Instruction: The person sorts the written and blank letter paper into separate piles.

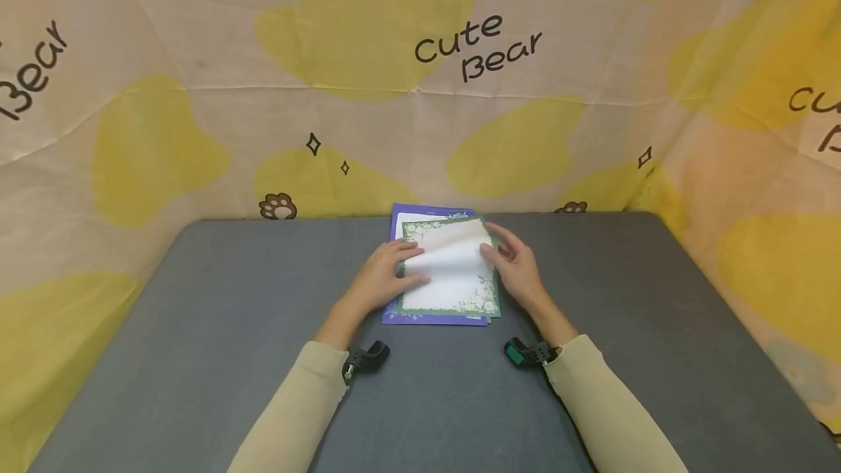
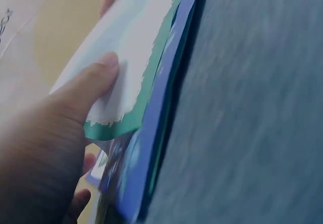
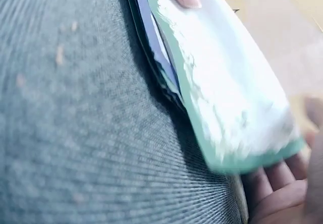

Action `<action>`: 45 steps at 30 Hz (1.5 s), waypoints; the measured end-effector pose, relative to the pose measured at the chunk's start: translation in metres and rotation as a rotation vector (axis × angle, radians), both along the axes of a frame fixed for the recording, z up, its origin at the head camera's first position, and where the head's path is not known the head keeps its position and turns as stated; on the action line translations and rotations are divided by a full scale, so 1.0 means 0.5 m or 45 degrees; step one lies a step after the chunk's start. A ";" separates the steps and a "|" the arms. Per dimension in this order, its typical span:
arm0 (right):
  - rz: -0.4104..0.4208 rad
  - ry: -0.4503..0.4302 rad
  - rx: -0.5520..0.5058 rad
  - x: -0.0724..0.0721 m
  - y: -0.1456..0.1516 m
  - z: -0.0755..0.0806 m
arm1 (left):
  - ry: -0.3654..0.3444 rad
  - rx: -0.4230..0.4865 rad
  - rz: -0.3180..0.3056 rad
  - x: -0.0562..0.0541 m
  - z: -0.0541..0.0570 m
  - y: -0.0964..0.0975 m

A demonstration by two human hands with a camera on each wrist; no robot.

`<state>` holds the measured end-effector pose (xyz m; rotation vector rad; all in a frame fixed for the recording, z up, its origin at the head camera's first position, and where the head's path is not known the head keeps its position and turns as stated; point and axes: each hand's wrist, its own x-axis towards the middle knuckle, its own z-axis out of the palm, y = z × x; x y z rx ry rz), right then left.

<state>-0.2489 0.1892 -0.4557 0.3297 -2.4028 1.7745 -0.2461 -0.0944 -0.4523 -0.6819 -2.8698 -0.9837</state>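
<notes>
A white sheet of paper (image 1: 453, 279) with a green floral border lies slightly bowed over a purple-bordered sheet (image 1: 430, 320) in the middle of the table. My left hand (image 1: 382, 274) holds its left side; the thumb (image 2: 103, 72) lies on the white face and the other fingers are lower, by the edge. At the opposite side my right hand (image 1: 519, 268) holds the green-edged sheet, with fingers (image 3: 277, 176) under its border. Layered purple and green edges show beneath the top sheet in both wrist views.
The grey table (image 1: 263, 312) extends to both sides and toward me. Behind it hangs a cream and yellow cloth (image 1: 368, 137) printed with "cute Bear". A black strap mount (image 1: 368, 358) sits on the left wrist, another mount (image 1: 525, 352) on the right.
</notes>
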 end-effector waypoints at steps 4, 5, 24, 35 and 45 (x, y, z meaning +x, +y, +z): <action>-0.007 -0.056 0.031 0.002 0.011 -0.001 | 0.008 -0.096 -0.051 0.001 -0.003 0.007; -0.008 -0.069 0.038 0.002 0.016 -0.001 | 0.003 -0.113 -0.056 0.001 -0.005 0.007; -0.081 -0.235 0.423 0.004 0.183 0.027 | -0.033 -0.143 -0.117 -0.001 -0.010 -0.017; -0.151 -0.290 0.621 0.018 0.251 0.046 | -0.034 -0.135 -0.105 -0.002 -0.011 -0.017; -0.138 -0.239 0.872 0.019 0.257 0.044 | -0.046 -0.144 -0.088 0.002 -0.010 -0.013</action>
